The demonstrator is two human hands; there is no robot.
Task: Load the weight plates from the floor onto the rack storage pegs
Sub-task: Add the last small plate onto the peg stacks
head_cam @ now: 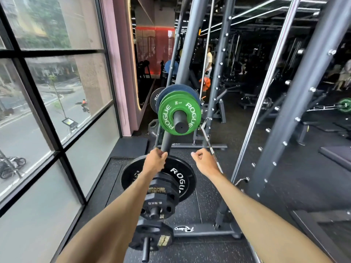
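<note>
The left hand has its fingers curled, apparently round the near end of a bare black peg just above the top rim of the large black plate; whether they also touch that rim is unclear. Right of the plate, the right hand has fingers folded to the palm, holding nothing. Smaller black plates sit stacked in front of the large plate. Above and beyond it, a green plate hangs on a higher peg. Neither hand carries a plate. The next one likely wants both hands on its rim, its hole lined up with the peg end, then a level slide until flush, fingers kept off the back face.
</note>
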